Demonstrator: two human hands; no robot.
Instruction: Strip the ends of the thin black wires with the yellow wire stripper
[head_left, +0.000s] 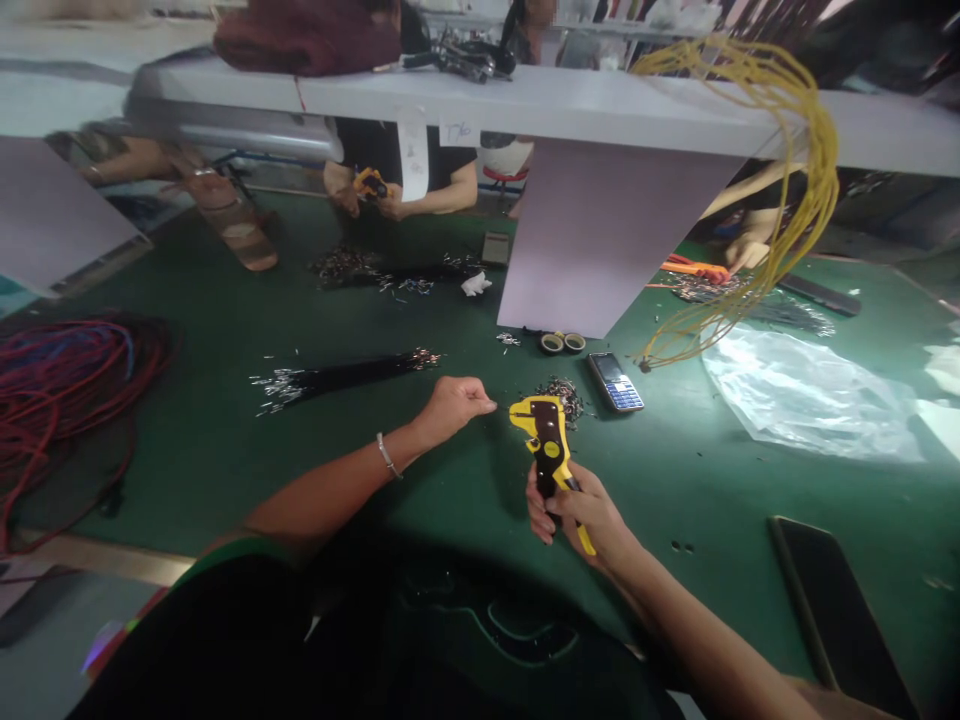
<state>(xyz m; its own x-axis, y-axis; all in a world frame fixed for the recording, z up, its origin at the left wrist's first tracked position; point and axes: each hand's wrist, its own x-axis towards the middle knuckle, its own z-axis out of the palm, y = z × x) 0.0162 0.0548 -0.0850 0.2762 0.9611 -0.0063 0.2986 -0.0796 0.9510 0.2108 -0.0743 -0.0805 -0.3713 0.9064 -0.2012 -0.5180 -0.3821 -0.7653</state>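
Dark shirt (360, 640) overlaps the table edge (112, 556), right fingers (536, 508) grasping yellow pliers (550, 440), left fingers (480, 395) pinched, contents hidden.

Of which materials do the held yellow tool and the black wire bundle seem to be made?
Yellow tool: smooth, semi-gloss shell with highlights, so probably plastic, though painted metal is possible.
Black wire bundle: dull, dark coating, likely plastic; silvery and coppery ends suggest metal.

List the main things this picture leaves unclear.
Head view:
Left hand: anything held in its pinch is too small to see.
Clippings pile: partly hidden behind the yellow tool in the right hand.
Red wire coil: cut off by picture's left edge.
Paper strip: writing too blurred.
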